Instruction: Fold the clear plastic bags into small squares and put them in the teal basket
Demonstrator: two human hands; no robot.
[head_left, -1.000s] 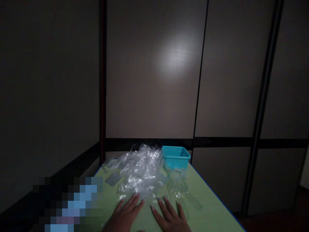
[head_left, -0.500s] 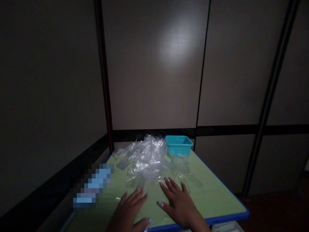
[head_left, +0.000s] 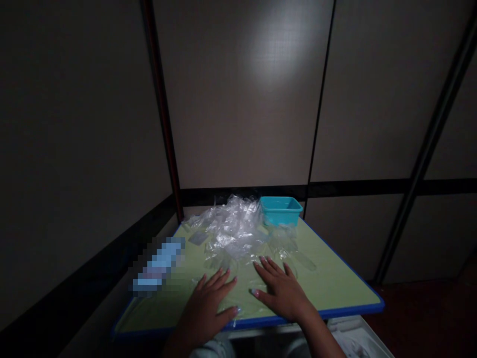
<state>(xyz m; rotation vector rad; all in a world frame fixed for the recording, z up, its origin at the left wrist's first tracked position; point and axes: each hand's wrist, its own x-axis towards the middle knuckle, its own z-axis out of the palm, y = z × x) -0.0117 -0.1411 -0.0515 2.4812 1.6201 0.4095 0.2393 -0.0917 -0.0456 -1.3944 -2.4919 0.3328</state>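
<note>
My left hand [head_left: 208, 306] lies palm down near the front edge of the green table, fingers spread. To its right, my right hand [head_left: 281, 291] is also flat with its fingers apart. Faint shiny clear plastic shows on the tabletop between and around the hands; its outline is hard to make out. Just beyond the fingertips is a crumpled heap of thin clear plastic [head_left: 234, 226]. More see-through film [head_left: 285, 243], with a finger-like strip, spreads to the right of the heap. Neither hand grips anything that I can see.
A turquoise plastic basin [head_left: 281, 214] stands at the table's back right. The green table [head_left: 328, 278] has a blue rim. A blurred blue patch [head_left: 160, 263] is at its left edge. Panelled walls rise behind and left. Below the right front is a white container [head_left: 357, 335] with pale contents.
The camera view has tilted down, bringing the front table edge and the container below more into view. Both hands stay flat and spread on the table; the plastic heap looks the same.
</note>
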